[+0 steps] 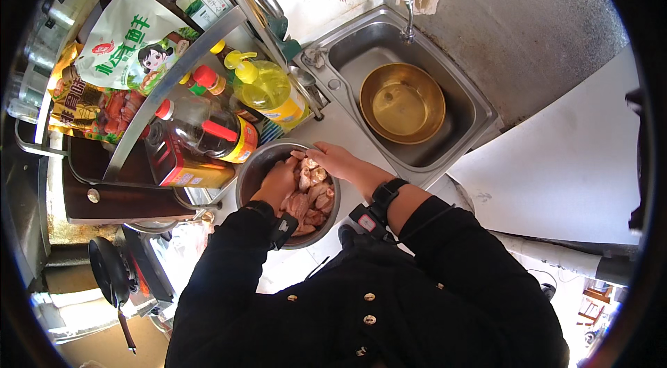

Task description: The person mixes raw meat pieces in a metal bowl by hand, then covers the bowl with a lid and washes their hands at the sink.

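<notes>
A round metal bowl (251,172) sits on the white counter in front of me, filled with raw chicken pieces (310,204). My left hand (279,181) is down inside it, pressed among the pieces along the left side. Its fingertips are buried in the meat, so their grip is hidden. My right hand (333,159) lies over the bowl's upper right rim and holds it, with fingers reaching inward near the chicken. Black straps with small devices circle both forearms.
Right of the bowl, a brass-coloured basin (401,133) stands in a steel sink (471,123) beneath a red-handled tap (406,3). At left, a metal rack (174,92) holds a yellow pump bottle (268,89), a dark sauce bottle (211,128) and food bags (138,34). A frying pan (108,269) is lower left.
</notes>
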A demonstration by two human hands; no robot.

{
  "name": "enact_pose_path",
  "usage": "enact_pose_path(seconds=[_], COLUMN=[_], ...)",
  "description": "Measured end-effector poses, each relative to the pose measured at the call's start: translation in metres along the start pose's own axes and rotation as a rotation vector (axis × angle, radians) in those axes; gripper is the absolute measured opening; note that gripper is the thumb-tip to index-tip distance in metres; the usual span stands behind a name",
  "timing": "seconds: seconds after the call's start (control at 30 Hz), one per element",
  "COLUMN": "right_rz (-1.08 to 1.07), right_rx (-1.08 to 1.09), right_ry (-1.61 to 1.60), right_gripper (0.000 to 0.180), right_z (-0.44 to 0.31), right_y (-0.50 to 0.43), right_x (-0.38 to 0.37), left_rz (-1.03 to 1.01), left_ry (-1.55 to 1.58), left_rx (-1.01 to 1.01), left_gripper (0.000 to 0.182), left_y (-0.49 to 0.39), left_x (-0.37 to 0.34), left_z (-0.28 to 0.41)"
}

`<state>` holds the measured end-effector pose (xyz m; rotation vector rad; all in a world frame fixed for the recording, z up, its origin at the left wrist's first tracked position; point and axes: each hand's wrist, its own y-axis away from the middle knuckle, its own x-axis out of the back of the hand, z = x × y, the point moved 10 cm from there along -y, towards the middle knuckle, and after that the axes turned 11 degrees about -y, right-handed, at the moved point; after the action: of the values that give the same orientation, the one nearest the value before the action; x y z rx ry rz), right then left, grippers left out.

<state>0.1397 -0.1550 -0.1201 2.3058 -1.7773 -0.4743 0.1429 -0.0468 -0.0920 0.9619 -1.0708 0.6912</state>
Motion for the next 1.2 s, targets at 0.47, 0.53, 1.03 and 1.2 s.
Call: enact_pose_path(seconds=[0.47,0.53,1.03,1.2], right_rz=[-0.031,-0.018,0.008,0.03], right_rx=[-0.052,-0.067,-0.033,-0.006], right_ry=[-0.077,-0.059,0.0,-0.042], right_gripper=[0.042,0.036,0.039,0.037], right_z=[-0.002,-0.002,-0.018,-0.011], right_y=[0.004,0.005,0.014,0.009], right_x=[-0.006,-0.004,-0.003,-0.001], left_rz=[-0.119,-0.147,0.064,-0.104], left_ry=[-0.203,-0.285,0.178,-0.065], left_rx=[-0.178,-0.11,0.031,-0.083], left_gripper=[0.049,0.049,0.037,0.069], left_y=[0.054,0.043,0.047,0.08], left_x=[-0.024,-0.029,0.019,0.001], left_z=[0.009,0.005,-0.03,-0.009])
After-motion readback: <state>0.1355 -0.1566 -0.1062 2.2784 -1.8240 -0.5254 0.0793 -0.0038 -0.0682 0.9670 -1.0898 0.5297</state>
